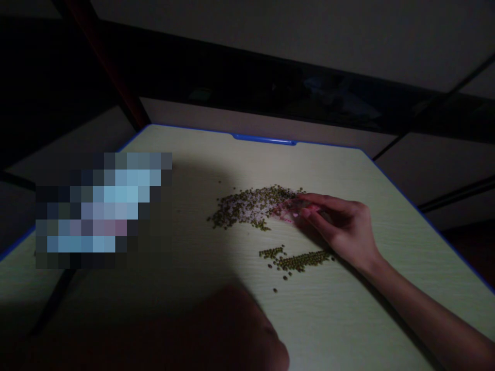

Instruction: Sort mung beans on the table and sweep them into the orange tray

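Note:
My right hand (pixel 340 226) reaches in from the right, its thumb and fingers pinched on a small clear plastic bag (pixel 288 210) with pink print. The bag lies against the right end of a heap of green mung beans mixed with white grains (pixel 251 206), which look like rice. Below this hand is a separate row of mung beans (pixel 301 261), with a few loose beans beside it. My left hand (pixel 255 330) is a dark shape in shadow at the bottom. Its fingers cannot be made out, and it rests near the table's front, apart from the beans.
The pale wood-grain table (pixel 185 144) has a blue rim and a blue handle (pixel 265 139) at its far edge. A pixelated bright object (pixel 116 201) stands at the left, with a dark rod (pixel 52 304) below it. Behind the table are pale panels with a dark band.

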### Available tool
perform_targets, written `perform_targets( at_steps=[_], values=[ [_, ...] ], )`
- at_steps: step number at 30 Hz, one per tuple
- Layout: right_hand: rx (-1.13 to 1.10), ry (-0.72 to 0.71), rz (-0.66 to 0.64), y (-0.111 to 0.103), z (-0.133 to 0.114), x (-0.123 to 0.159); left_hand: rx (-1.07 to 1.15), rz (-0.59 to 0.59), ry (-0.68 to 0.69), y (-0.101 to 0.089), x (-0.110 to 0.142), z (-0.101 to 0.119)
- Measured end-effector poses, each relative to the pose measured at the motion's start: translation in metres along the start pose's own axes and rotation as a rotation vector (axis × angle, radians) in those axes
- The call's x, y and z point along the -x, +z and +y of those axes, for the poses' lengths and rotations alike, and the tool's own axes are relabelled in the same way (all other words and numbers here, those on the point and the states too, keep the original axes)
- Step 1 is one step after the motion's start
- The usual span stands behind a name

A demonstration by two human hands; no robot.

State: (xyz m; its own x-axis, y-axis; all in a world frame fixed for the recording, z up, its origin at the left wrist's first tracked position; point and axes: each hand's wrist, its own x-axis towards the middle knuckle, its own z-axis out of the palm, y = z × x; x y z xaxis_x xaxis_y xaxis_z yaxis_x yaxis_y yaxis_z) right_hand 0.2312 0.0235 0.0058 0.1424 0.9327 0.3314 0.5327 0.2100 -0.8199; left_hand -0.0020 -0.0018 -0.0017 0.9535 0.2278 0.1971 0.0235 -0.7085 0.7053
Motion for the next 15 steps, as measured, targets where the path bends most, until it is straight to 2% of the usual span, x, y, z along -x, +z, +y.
perform_targets(
  at_steps=[15],
  values=[
    [0.018,-0.015,0.021,0.0016,0.0013,-0.0016,-0.031,0.025,0.005,0.0045,0.0013,-0.0019]
  ],
)
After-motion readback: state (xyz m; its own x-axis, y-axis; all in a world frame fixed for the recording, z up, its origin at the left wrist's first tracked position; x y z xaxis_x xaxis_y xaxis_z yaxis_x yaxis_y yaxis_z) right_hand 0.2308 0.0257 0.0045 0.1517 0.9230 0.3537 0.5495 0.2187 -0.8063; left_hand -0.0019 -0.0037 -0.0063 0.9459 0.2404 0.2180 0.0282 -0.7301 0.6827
